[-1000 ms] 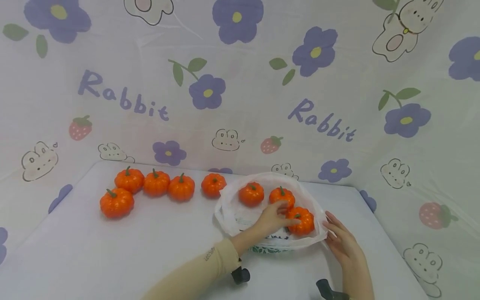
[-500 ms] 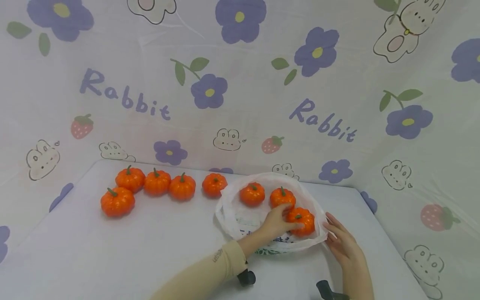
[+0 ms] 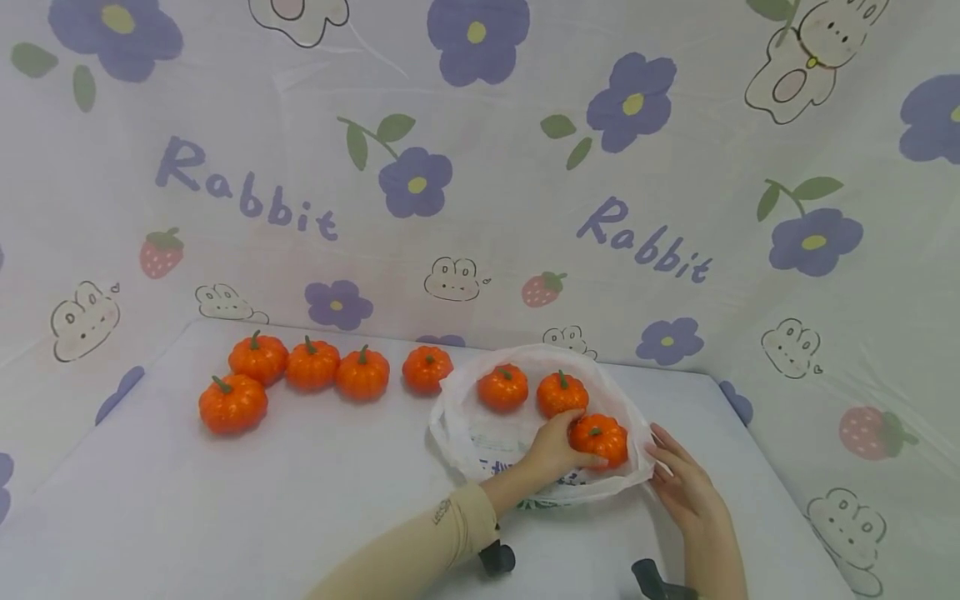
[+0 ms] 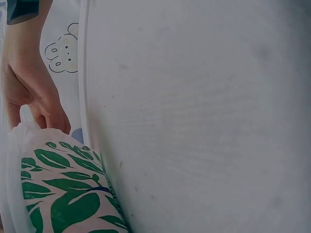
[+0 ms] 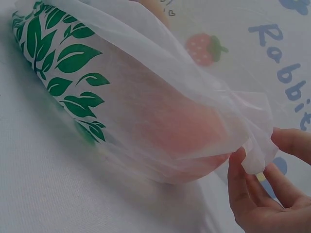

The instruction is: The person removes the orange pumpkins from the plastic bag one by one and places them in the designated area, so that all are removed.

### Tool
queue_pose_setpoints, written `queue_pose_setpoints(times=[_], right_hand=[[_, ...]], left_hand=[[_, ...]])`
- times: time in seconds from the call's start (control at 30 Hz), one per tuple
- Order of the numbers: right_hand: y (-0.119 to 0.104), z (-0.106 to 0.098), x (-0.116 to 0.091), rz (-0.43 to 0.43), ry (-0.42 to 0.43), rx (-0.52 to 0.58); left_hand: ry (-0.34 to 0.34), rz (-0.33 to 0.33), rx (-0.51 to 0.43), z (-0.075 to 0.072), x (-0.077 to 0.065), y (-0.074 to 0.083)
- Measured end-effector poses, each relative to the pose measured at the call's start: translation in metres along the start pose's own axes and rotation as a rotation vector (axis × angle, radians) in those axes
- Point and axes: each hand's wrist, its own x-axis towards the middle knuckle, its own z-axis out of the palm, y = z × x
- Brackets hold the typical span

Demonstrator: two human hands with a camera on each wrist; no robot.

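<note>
A small orange pumpkin (image 3: 603, 437) with a green stem sits at the right inside a white plastic bag (image 3: 448, 421). My left hand (image 3: 555, 447) reaches in over the bag's near rim and grips this pumpkin, thumb at the front and fingers behind. Two more pumpkins lie in the bag, one at the back left (image 3: 502, 388) and one just behind the held one (image 3: 561, 393). At the bag's right edge my right hand (image 3: 686, 477) pinches the rim; the right wrist view shows the thin plastic (image 5: 257, 141) between thumb and fingers. Green leaves (image 4: 73, 208) are printed on the bag's outside.
On the white table (image 3: 315, 483), several pumpkins (image 3: 311, 364) stand in a group at the back left. One pumpkin (image 3: 426, 370) stands right by the bag's left side. A patterned cloth (image 3: 480, 225) hangs behind the table. Black wrist mounts (image 3: 497, 558) sit on both arms.
My left hand's fingers have come down from over the pumpkin to close round it, and the pumpkin has shifted very slightly. The right hand has stayed at the bag's rim.
</note>
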Motion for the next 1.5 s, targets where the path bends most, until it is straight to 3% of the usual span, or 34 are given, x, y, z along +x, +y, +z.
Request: queue_pose_setpoints(times=[0.4,0.93,1.5], right_hand=[[-0.001,0.001,-0.001,0.005,0.009,-0.01],[-0.001,0.001,0.002,0.026,0.03,-0.033],[-0.001,0.0,-0.005,-0.013,-0.025,0.015]], left_hand=[[0.005,0.013,0.013,-0.002,0.002,-0.005],[0.018,0.024,-0.09,-0.007,0.003,-0.01],[0.021,0.029,-0.111,-0.016,-0.003,-0.005]])
